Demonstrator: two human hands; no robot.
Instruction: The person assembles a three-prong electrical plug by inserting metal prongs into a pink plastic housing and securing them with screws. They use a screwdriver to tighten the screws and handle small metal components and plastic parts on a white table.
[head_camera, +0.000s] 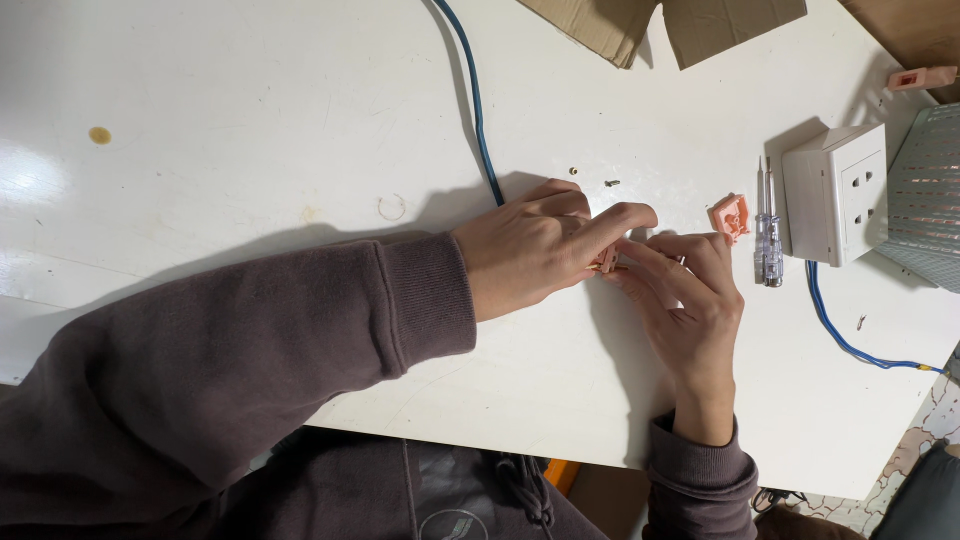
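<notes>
**Technician A:** Report the position of both hands.

**Technician B:** The left hand (535, 250) and the right hand (688, 300) meet near the centre of the white table (250, 130). Between them sits a small pink plastic part (606, 261). The left-hand fingers are curled together and pinch the part from the 9 o'clock side. The right-hand fingers are also closed on it, from the 3 o'clock side. Most of the part is hidden by the fingers.

**Technician A:** List items around the hands.

**Technician B:** At 1 o'clock from the hands lie two small screws (592, 177), loose on the table. At 3 o'clock, just beside the right-hand fingertips, lies a second pink plastic piece (730, 215). Just past it lies a screwdriver with a clear handle (768, 240), touching or nearly touching a white socket box (835, 192) at its right.

**Technician A:** Cables?

**Technician B:** A blue cable (478, 110) runs from 12 o'clock down to the left hand, where it passes out of sight. A further blue length (835, 325) leaves the socket box toward 4 o'clock. Whether the two are one cable cannot be determined.

**Technician A:** Remaining items?

**Technician B:** Cardboard pieces (600, 20) at the 12 o'clock edge; a third pink piece (920, 78) at 2 o'clock.
</notes>
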